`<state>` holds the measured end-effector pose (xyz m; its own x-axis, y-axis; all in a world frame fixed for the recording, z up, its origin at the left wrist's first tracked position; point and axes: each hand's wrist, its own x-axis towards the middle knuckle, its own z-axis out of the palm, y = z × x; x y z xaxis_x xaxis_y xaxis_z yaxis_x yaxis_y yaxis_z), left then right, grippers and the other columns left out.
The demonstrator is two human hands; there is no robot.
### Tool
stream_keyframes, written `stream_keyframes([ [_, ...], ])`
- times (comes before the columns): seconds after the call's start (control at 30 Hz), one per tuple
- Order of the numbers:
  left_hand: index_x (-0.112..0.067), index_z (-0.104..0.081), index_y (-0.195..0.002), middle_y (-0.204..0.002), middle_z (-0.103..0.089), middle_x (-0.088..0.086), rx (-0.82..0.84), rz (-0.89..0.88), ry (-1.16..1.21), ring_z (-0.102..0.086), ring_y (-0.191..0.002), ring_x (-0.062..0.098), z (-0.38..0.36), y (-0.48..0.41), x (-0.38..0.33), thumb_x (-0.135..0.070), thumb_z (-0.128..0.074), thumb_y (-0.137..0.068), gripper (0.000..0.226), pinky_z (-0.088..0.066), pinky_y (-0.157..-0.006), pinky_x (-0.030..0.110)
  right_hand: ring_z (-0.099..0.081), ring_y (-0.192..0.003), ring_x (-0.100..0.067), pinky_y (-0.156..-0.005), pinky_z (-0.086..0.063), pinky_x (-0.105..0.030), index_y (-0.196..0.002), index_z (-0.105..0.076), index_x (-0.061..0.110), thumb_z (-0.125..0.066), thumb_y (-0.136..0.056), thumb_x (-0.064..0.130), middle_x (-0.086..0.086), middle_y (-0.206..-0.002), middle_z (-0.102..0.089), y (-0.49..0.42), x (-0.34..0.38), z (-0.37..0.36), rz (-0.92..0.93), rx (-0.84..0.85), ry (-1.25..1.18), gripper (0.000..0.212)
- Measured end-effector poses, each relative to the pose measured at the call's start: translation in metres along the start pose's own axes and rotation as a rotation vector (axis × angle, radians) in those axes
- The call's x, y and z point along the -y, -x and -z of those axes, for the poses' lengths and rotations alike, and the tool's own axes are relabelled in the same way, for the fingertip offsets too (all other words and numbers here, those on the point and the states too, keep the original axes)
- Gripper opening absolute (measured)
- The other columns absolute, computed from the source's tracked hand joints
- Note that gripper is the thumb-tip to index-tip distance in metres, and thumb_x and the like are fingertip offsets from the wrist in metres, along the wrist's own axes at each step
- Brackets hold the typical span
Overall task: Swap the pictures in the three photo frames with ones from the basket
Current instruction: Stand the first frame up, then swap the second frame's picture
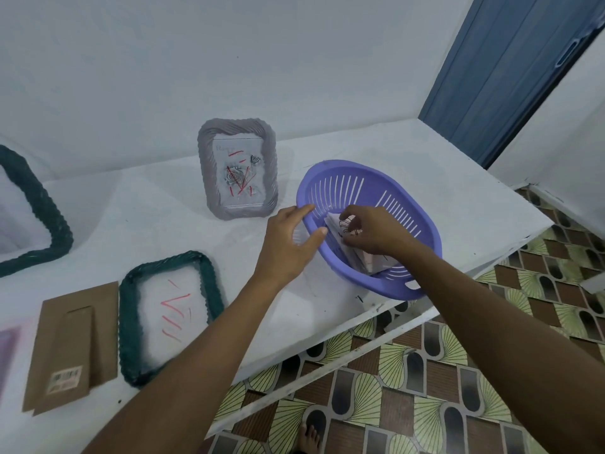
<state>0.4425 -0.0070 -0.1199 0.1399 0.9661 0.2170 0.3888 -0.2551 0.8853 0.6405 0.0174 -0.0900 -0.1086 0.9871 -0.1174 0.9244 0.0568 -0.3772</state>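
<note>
At centre right of the frame, your left hand [288, 245] rests, fingers straight, on the rim of the purple basket [342, 167]; your right hand [375, 232] pinches the stack of pictures [371, 262] inside it.

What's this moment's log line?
left hand: touches purple slotted plastic basket rim; right hand: pinches white printed picture inside basket; near green wavy-edged frame: flat; grey wavy-edged frame: upright

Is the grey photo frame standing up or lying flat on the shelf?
Standing. The grey frame rests on its bottom edge near the wall, picture facing forward, while the green frame lies flat.
</note>
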Motion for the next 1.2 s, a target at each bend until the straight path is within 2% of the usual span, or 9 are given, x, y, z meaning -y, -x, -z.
stream_keyframes([
  [0.2,-0.029,-0.054,-0.133,-0.135,-0.048,-0.002,0.009,0.048,0.011,-0.038,-0.128,0.013,-0.002,0.000,-0.002,-0.039,-0.066,-0.089,0.048,-0.030,-0.103,0.023,-0.062,-0.071,-0.012,-0.057,-0.041,-0.019,-0.107,-0.064,0.017,-0.071,-0.080,0.005,-0.004,-0.080,-0.069,0.003,-0.005,0.011,-0.053,-0.087,-0.156,0.031],
  [0.4,-0.029,-0.053,-0.134,-0.135,-0.045,0.000,0.016,0.064,0.026,-0.035,-0.128,0.013,0.000,0.000,-0.005,-0.037,-0.066,-0.089,0.047,-0.027,-0.100,0.021,-0.062,-0.082,-0.022,-0.070,-0.043,-0.026,-0.102,-0.067,0.016,-0.081,-0.073,0.015,-0.005,-0.095,-0.064,0.002,-0.003,0.005,-0.103,-0.095,-0.199,0.032],
  [0.6,-0.031,-0.050,-0.138,-0.139,-0.040,-0.003,0.068,0.090,0.117,-0.035,-0.122,0.003,0.009,0.002,-0.011,-0.037,-0.062,-0.092,0.048,-0.031,-0.104,0.023,-0.059,-0.081,-0.023,-0.059,-0.041,-0.023,-0.115,-0.062,0.022,-0.070,-0.084,0.012,-0.006,-0.094,-0.066,0.003,-0.002,0.017,-0.077,-0.133,-0.220,0.034],
  [0.7,-0.033,-0.047,-0.139,-0.139,-0.041,-0.012,0.031,0.113,0.193,-0.041,-0.126,0.007,0.024,0.002,-0.015,-0.038,-0.060,-0.093,0.048,-0.037,-0.107,0.031,-0.061,-0.078,-0.017,-0.062,-0.049,-0.028,-0.119,-0.060,0.032,-0.067,-0.086,0.010,-0.001,-0.084,-0.066,0.011,0.024,0.034,-0.002,-0.285,-0.456,0.040],
  [0.77,-0.035,-0.045,-0.140,-0.143,-0.044,-0.011,-0.001,0.152,0.278,-0.046,-0.126,0.008,0.040,0.005,-0.018,-0.035,-0.059,-0.095,0.047,-0.042,-0.102,0.026,-0.058,-0.074,-0.013,-0.058,-0.050,-0.025,-0.115,-0.061,0.034,-0.065,-0.085,0.007,0.001,-0.081,-0.064,0.018,0.052,0.045,0.090,-0.324,-0.678,0.041],
  [0.87,-0.035,-0.047,-0.138,-0.119,-0.060,-0.006,-0.036,0.189,0.450,-0.058,-0.111,0.010,0.068,0.014,-0.018,-0.030,-0.058,-0.096,0.044,-0.047,-0.097,0.024,-0.061,-0.077,-0.015,-0.057,-0.050,-0.029,-0.112,-0.063,0.030,-0.063,-0.087,0.005,-0.004,-0.084,-0.067,0.026,0.096,0.044,0.198,-0.256,-0.864,0.036],
  [0.97,-0.036,-0.055,-0.131,-0.095,-0.058,0.008,-0.141,0.183,0.523,-0.057,-0.088,0.014,0.099,0.032,-0.009,-0.025,-0.063,-0.094,0.040,-0.052,-0.087,0.027,-0.063,-0.077,-0.017,-0.058,-0.052,-0.031,-0.106,-0.066,0.027,-0.063,-0.087,0.001,-0.008,-0.083,-0.066,0.029,0.128,0.018,0.229,-0.173,-0.930,0.032],
  [1.1,-0.032,-0.065,-0.118,-0.093,-0.061,0.012,-0.288,0.186,0.308,-0.057,-0.080,0.015,0.144,0.067,0.015,-0.012,-0.065,-0.091,0.034,-0.054,-0.082,0.036,-0.061,-0.075,-0.017,-0.057,-0.048,-0.029,-0.095,-0.070,0.023,-0.069,-0.084,0.006,-0.006,-0.079,-0.061,0.031,0.152,-0.036,0.178,-0.093,-0.890,0.020],
  [1.2,-0.035,-0.065,-0.113,-0.091,-0.064,-0.006,-0.284,0.229,-0.004,-0.055,-0.076,0.005,0.167,0.098,0.037,-0.015,-0.065,-0.091,0.030,-0.051,-0.079,0.026,-0.057,-0.066,-0.009,-0.064,-0.046,-0.020,-0.092,-0.072,0.021,-0.073,-0.081,0.011,0.002,-0.070,-0.060,0.038,0.166,-0.078,0.213,-0.036,-0.772,0.015],
])
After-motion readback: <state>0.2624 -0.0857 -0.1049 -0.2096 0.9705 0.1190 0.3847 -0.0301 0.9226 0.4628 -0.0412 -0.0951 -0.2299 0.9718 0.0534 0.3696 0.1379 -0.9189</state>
